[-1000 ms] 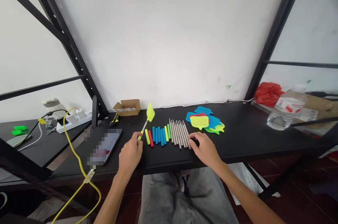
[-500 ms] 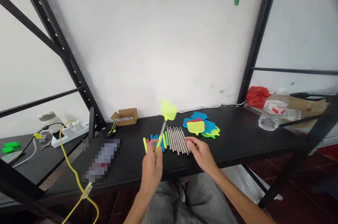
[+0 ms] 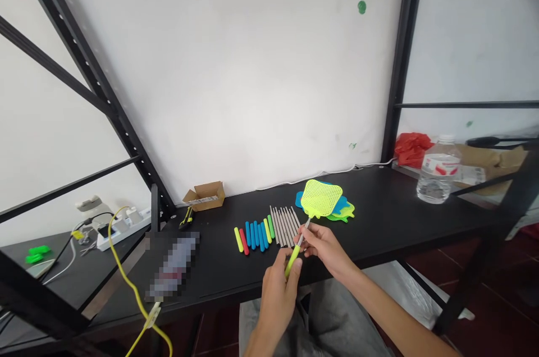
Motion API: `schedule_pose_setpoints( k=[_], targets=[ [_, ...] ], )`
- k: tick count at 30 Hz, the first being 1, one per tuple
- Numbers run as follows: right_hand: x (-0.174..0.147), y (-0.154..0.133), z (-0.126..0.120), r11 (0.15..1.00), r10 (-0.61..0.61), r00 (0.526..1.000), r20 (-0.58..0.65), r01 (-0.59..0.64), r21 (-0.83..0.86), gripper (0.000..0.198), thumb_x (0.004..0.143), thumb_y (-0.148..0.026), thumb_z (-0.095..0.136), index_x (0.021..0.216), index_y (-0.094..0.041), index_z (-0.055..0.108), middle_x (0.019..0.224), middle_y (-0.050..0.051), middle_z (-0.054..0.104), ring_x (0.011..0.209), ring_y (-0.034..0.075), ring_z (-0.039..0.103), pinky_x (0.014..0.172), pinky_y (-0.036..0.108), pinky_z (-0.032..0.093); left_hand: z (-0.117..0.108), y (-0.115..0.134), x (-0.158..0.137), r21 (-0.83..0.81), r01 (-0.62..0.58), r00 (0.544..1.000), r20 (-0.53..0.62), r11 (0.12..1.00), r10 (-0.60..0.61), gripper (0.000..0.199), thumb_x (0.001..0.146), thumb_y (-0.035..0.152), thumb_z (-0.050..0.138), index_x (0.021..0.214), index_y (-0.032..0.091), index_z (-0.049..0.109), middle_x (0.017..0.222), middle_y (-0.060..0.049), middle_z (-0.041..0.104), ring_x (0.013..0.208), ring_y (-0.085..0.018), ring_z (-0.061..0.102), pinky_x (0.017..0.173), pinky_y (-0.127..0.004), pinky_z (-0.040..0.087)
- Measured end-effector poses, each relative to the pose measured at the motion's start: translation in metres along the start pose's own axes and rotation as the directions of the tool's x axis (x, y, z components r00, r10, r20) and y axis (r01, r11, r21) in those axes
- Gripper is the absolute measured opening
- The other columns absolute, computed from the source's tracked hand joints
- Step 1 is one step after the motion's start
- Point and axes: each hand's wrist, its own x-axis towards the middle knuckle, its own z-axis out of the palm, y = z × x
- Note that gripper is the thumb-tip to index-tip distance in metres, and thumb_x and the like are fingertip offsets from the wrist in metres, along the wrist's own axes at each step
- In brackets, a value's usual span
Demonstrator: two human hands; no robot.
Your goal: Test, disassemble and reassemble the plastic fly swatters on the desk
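Both hands hold one yellow fly swatter [image 3: 322, 198], tilted up and away over the desk's front edge. My left hand [image 3: 281, 284] is closed around its yellow handle. My right hand [image 3: 322, 245] pinches the metal rod just above that handle. Beyond the hands lies a row of grey metal rods [image 3: 283, 225]. To their left sit loose handle tubes: blue ones [image 3: 256, 235], a red one [image 3: 244, 241], and some yellow and green. Behind the held swatter, a pile of mesh swatter heads [image 3: 344, 211] in blue and green is partly hidden.
A small open cardboard box [image 3: 205, 197] stands by the wall, with a yellow-black cutter [image 3: 186, 218] near it. A yellow cable [image 3: 122, 270] hangs at the left, beside a white power strip [image 3: 126, 228]. A water bottle [image 3: 439, 172] stands at the right near a red bag [image 3: 412, 149].
My left hand has carried the swatter right and nearer to me, off the row of tubes. My right hand has taken hold of its rod. The view has shifted slightly.
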Motion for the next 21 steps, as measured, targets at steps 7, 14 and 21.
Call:
schedule_pose_setpoints(
  k=[7, 14, 21],
  targets=[
    [0.011, 0.007, -0.012, 0.999, -0.046, 0.997, -0.065, 0.046, 0.004, 0.036, 0.075, -0.051, 0.073, 0.081, -0.015, 0.07, 0.081, 0.009, 0.07, 0.07, 0.017, 0.062, 0.062, 0.026, 0.048, -0.009, -0.009, 0.008, 0.393, 0.002, 0.999, -0.049, 0.919, 0.019, 0.034, 0.099, 0.043, 0.029, 0.089, 0.024, 0.055, 0.06, 0.002, 0.048, 0.055, -0.016, 0.048, 0.053, -0.024, 0.019],
    [0.016, 0.018, -0.012, 0.993, -0.1, 0.992, -0.07, 0.104, 0.053, 0.033, 0.079, -0.049, 0.071, 0.077, -0.015, 0.069, 0.076, 0.007, 0.068, 0.067, 0.014, 0.056, 0.066, 0.028, 0.046, -0.015, -0.009, 0.015, 0.215, -0.008, 0.999, 0.037, 0.977, 0.0, 0.041, 0.097, 0.048, 0.033, 0.071, 0.021, 0.048, 0.057, 0.003, 0.045, 0.055, -0.013, 0.045, 0.052, -0.024, 0.02],
    [0.014, 0.018, -0.001, 0.966, -0.201, 0.979, -0.026, 0.202, 0.159, 0.025, 0.082, -0.044, 0.069, 0.081, -0.019, 0.065, 0.074, 0.004, 0.065, 0.07, 0.016, 0.057, 0.066, 0.03, 0.043, -0.023, -0.018, 0.022, -0.364, 0.122, 0.961, 0.276, 0.923, -0.018, 0.047, 0.094, 0.055, 0.037, 0.065, 0.019, 0.042, 0.045, 0.007, 0.032, 0.044, -0.008, 0.026, 0.046, -0.022, 0.021]
  ],
)
